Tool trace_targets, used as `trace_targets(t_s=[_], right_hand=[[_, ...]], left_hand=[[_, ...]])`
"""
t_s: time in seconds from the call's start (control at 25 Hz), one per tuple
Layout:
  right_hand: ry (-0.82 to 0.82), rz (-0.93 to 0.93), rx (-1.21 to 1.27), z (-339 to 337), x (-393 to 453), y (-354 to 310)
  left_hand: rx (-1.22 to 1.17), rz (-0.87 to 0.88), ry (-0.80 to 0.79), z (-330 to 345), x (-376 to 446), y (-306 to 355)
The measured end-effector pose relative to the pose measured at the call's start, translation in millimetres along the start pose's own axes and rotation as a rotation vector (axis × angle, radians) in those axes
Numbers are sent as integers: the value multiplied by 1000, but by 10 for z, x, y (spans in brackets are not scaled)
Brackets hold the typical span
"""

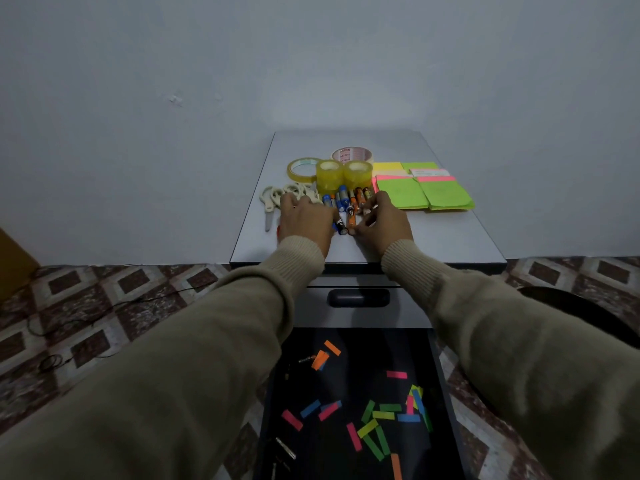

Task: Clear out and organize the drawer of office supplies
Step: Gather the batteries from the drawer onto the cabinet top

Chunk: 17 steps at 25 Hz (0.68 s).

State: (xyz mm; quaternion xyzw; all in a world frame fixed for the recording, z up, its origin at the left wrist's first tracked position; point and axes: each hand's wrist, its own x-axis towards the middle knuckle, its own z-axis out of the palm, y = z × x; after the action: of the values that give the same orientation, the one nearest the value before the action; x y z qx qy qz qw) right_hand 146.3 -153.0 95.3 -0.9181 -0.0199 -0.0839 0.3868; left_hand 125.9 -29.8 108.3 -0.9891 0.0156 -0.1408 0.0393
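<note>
Head view: both hands reach over the grey cabinet top, used here as a counter (433,233). Left hand (304,220) lies palm down, fingers (289,202) stretched out and relaxed, touching the batteries (346,206) on their left side, grasping nothing. Right hand (384,220) has fingers curled, thumb and forefinger look to pinch an orange battery (351,220) at the near end of the cluster; grip partly hidden, so not certain. Batteries lie in a loose bunch on the counter between the two hands. White scissors (273,199) lie just left of the left hand. Tape rolls (341,173) stand behind the batteries. Sticky note pads (426,194) lie to the right, green, yellow and pink. Below, the open drawer (446,393) has a dark floor with coloured paper flags (370,424) scattered in it, plus a few small metal bits at left.
</note>
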Motion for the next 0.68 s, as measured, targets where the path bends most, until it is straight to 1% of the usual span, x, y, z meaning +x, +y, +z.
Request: trace_targets(t_s=[0.16,0.28,0.36,0.44,0.52,0.6,0.68], right_hand=[[-23,14,50,-48,2,14],[-102,32,68,-117,-40,17],[-135,24,65,-178,-114,12],[-128,-61,22,-256,-236,6],[-109,-207,-51,-336,-424,29],[-128,-319,-103,-378,-642,99],[-182,-372,-136,-365,-849,190]], left_hand=[[-91,-8,26,-15,-36,8],[-128,-8,16,-68,-114,-11],[-182,2,37,-112,-205,-31],[-301,31,97,-113,-353,-79],[-469,82,140,-70,-551,-125],[-604,118,114,6,-774,-133],[-671,127,82,116,-977,-117]])
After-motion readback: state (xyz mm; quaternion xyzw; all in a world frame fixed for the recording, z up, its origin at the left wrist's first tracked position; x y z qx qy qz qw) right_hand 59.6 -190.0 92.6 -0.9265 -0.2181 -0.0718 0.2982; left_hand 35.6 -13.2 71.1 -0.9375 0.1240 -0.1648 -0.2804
